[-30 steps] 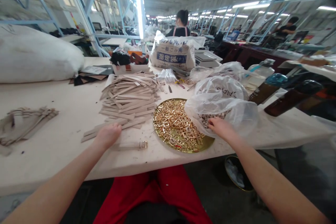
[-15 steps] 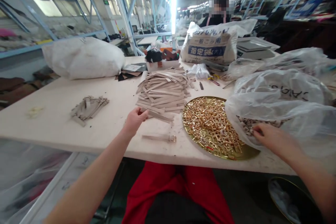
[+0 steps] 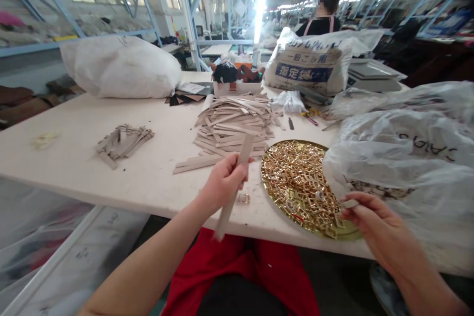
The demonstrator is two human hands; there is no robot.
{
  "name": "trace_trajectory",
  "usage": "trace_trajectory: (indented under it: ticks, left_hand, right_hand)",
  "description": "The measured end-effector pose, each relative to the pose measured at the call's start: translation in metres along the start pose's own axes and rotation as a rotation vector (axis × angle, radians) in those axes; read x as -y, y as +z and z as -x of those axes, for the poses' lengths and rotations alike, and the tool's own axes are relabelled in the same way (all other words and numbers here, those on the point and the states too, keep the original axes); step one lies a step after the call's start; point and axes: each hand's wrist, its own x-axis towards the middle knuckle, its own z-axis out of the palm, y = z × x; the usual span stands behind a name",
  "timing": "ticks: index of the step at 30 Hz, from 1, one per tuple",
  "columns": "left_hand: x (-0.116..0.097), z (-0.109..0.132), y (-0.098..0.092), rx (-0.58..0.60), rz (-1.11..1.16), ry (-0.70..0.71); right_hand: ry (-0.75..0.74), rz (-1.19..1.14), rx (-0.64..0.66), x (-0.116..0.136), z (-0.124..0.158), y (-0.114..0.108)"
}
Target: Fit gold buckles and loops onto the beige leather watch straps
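My left hand (image 3: 227, 177) is closed around a flat beige strap strip (image 3: 245, 148), which slants across the table's front edge. Pinched between thumb and fingers of my right hand (image 3: 374, 215) is a small beige piece (image 3: 349, 203); its exact shape is too small to tell. That hand hovers by the right rim of a round golden tray (image 3: 350, 231) heaped with gold metal buckles (image 3: 296, 177). Behind it lies a see-through plastic bag (image 3: 392, 158) holding many small beige pieces. Beyond my left hand is a pile of beige strips (image 3: 235, 123). One gold buckle (image 3: 243, 199) lies beside my left wrist.
A small bundle of strips (image 3: 124, 143) lies on the left of the white table (image 3: 166, 177). Farther back are a stuffed white sack (image 3: 122, 69), a printed sack (image 3: 307, 66), a scale (image 3: 374, 71) and yellow-handled snips (image 3: 311, 116). A person (image 3: 322, 19) is beyond the table.
My left hand has lifted a strip off the pile and brought it right and nearer, turning it steeper. My right hand has come out of the plastic bag with a small beige piece.
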Motion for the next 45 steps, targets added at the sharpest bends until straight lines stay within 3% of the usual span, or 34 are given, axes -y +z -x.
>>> trace_trajectory:
  ticks: [2, 4, 7, 11, 20, 24, 27, 32, 39, 45]
  left_hand:
    - [-0.010, 0.018, 0.009, 0.278, 0.096, -0.248]
    - [-0.008, 0.034, 0.017, 0.437, 0.210, -0.465]
    - [0.009, 0.052, 0.028, 0.462, 0.342, -0.647]
    - [0.033, 0.059, 0.035, 0.426, 0.383, -0.709]
    - [0.048, 0.058, 0.038, 0.395, 0.278, -0.707]
    - [0.057, 0.064, 0.042, 0.348, 0.071, -0.600]
    - [0.062, 0.067, 0.044, 0.338, -0.110, -0.480]
    - [0.059, 0.071, 0.043, 0.418, -0.354, -0.340]
    - [0.062, 0.071, 0.045, 0.355, -0.720, -0.184]
    - [0.065, 0.075, 0.044, 0.331, -0.881, -0.160]
  right_hand:
    - [0.147, -0.287, 0.093, 0.008, 0.011, 0.030]
    - [0.266, -0.476, 0.207, 0.014, 0.021, 0.059]
    - [0.419, -0.676, 0.332, 0.016, 0.032, 0.088]
    - [0.556, -0.794, 0.381, 0.011, 0.041, 0.102]
    - [0.705, -0.944, 0.296, -0.006, 0.042, 0.104]
    - [0.746, -1.025, 0.341, -0.006, 0.039, 0.103]
    - [0.695, -1.037, 0.367, -0.003, 0.040, 0.102]
    - [0.659, -0.951, 0.339, -0.001, 0.047, 0.103]
    - [0.483, -0.733, 0.319, 0.007, 0.056, 0.108]
    - [0.370, -0.500, 0.374, -0.001, 0.062, 0.103]
